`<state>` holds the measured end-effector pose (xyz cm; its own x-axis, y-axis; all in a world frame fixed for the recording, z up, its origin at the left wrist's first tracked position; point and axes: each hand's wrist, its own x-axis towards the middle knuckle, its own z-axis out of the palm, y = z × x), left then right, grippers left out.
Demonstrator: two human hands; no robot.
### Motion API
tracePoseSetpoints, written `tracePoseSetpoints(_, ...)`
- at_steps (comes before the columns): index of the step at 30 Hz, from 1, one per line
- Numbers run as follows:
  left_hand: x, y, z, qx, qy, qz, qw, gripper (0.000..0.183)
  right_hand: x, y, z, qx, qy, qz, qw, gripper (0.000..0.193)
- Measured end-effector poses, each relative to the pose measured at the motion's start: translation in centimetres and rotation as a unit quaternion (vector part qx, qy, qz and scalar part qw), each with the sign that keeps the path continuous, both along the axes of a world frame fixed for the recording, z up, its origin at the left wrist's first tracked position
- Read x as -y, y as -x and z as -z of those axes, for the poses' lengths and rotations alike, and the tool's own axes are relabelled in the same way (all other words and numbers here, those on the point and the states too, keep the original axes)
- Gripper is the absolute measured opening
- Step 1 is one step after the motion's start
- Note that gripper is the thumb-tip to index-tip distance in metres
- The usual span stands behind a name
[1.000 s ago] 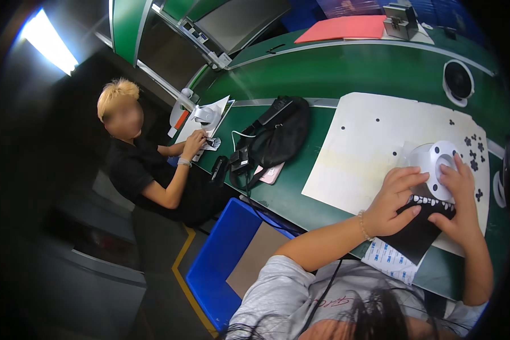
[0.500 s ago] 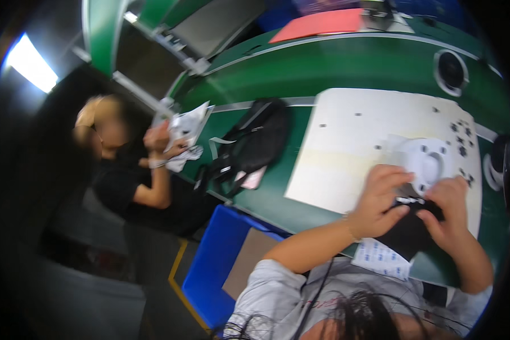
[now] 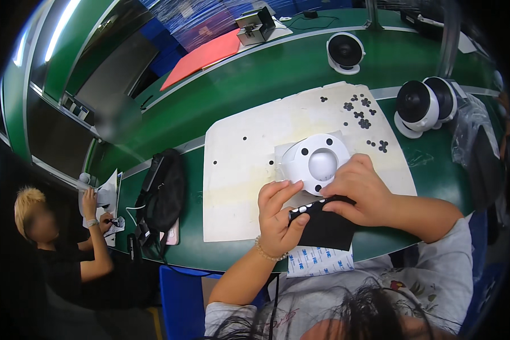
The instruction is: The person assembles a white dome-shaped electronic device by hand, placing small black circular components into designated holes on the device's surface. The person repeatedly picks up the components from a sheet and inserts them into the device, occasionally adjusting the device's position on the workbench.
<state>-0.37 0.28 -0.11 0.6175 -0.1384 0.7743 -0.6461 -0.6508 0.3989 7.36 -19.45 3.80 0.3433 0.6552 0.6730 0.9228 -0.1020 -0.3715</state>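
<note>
My left hand (image 3: pixel 279 218) is closed on the left end of a black sheet of round adhesive pads (image 3: pixel 328 229), whose folded upper edge shows a row of white round spots. My right hand (image 3: pixel 360 192) pinches the same fold farther right, its thumb beneath and fingers above. Just beyond the fold lies a white ring-shaped base (image 3: pixel 338 148) with a round recess and black dots on its rim. The right fingertips reach the base's near rim, beside one dot. Beneath the black sheet, a white backing sheet with blue print (image 3: pixel 320 262) sticks out.
A large white board (image 3: pixel 232 187) covers the green table (image 3: pixel 195 249), with scattered black dots and pad clusters (image 3: pixel 364 123) on it. White-and-black round devices (image 3: pixel 416 105) stand right and behind. A black bag (image 3: pixel 163 190) lies left; a co-worker (image 3: pixel 68 249) sits beyond it.
The view has turned, so table and hands appear farther left and more of the right side shows. Both hands remain at the black sheet, and its spotted fold is now plainer.
</note>
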Motion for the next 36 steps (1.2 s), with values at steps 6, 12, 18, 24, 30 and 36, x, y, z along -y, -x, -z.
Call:
tracePoseSetpoints(6, -0.2, 0.0, 0.1, 0.000, -0.004, -0.001, 1.000, 0.028, 0.1, -0.4, 0.5, 0.013, -0.025, -0.027, 0.999, 0.017)
tracePoseSetpoints(12, -0.4, -0.2, 0.2, -0.022, -0.021, 0.003, 1.000, 0.029, 1.0, -1.5, 0.7, -0.026, -0.057, -0.052, 0.997, 0.011)
tracePoseSetpoints(18, -0.2, -0.3, 0.0, -0.025, -0.004, -0.005, 1.000, 0.027, 1.6, -3.8, 1.9, -0.204, -0.061, -0.053, 0.976, 0.015)
tracePoseSetpoints(24, -0.5, -0.4, 0.4, -0.026, -0.041, -0.011, 0.999, 0.041, 1.5, -4.0, 2.1, -0.173, -0.041, -0.063, 0.982, 0.016)
tracePoseSetpoints(30, -0.6, -0.4, 0.3, -0.025, -0.041, -0.010, 0.999, 0.042, 1.4, -4.0, 2.0, -0.157, -0.034, -0.054, 0.986, 0.016)
tracePoseSetpoints(36, -0.7, -0.5, 0.4, -0.018, -0.048, -0.012, 0.999, 0.040, 1.5, -4.4, 2.5, -0.110, -0.025, -0.055, 0.992, 0.013)
